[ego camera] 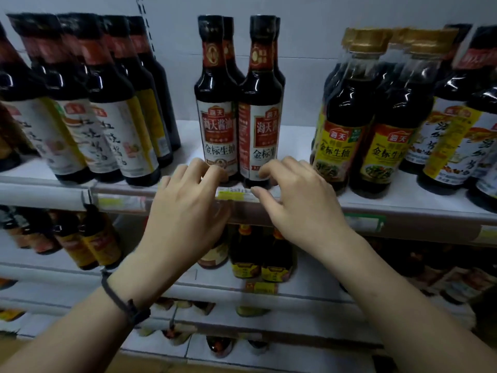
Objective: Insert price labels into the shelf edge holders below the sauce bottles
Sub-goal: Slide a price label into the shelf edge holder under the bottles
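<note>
A yellow-and-white price label point(234, 194) sits in the clear shelf edge holder point(309, 211), right below two dark sauce bottles with red labels point(219, 122). My left hand point(185, 208) holds the label's left end, its curled fingers over the shelf lip and its thumb hidden under the strip. My right hand point(298, 200) holds the label's right end, thumb tip on the label and fingers curled over the shelf edge by the bottle bases. Most of the label is hidden by my fingers.
Rows of sauce bottles stand at the left point(113, 130) and right point(349, 135) of the shelf. Other labels sit in the holder at the left point(118, 202) and right point(364, 221). Lower shelves point(215, 289) carry more bottles point(258, 254) and jars.
</note>
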Tool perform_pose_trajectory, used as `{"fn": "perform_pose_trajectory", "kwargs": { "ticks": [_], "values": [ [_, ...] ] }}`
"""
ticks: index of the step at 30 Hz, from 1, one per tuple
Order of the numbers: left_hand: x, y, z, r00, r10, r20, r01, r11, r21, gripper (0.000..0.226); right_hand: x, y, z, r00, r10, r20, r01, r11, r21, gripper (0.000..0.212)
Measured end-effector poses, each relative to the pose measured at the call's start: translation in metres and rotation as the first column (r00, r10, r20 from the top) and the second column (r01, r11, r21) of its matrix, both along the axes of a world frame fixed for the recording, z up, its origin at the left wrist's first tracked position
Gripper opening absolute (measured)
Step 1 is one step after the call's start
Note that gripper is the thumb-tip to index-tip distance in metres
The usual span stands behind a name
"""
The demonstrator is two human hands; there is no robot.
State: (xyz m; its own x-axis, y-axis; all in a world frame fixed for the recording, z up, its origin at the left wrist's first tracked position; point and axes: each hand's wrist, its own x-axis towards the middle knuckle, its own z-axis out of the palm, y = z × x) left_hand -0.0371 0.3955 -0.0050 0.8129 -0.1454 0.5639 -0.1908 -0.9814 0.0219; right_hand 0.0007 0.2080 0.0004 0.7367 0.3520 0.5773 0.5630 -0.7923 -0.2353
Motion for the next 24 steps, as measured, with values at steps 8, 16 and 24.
{"fn": "perform_pose_trajectory", "kwargs": {
  "ticks": [8, 16, 24],
  "values": [
    [0.008, 0.033, -0.004, 0.995, -0.101, -0.002, 0.101, 0.994, -0.028, 0.034, -0.007, 0.025, -0.005, 0.994, -0.108, -0.031, 0.107, 0.994, -0.024, 0.025],
    [0.019, 0.036, -0.01, 0.99, -0.142, -0.027, 0.141, 0.99, -0.032, 0.024, 0.006, 0.027, 0.002, 0.981, -0.188, -0.053, 0.175, 0.965, -0.195, 0.014],
    [0.02, 0.035, -0.032, 0.977, -0.203, -0.071, 0.195, 0.976, -0.099, 0.019, 0.014, 0.024, 0.007, 0.966, -0.216, -0.145, 0.172, 0.947, -0.27, 0.016]
  ]
}}
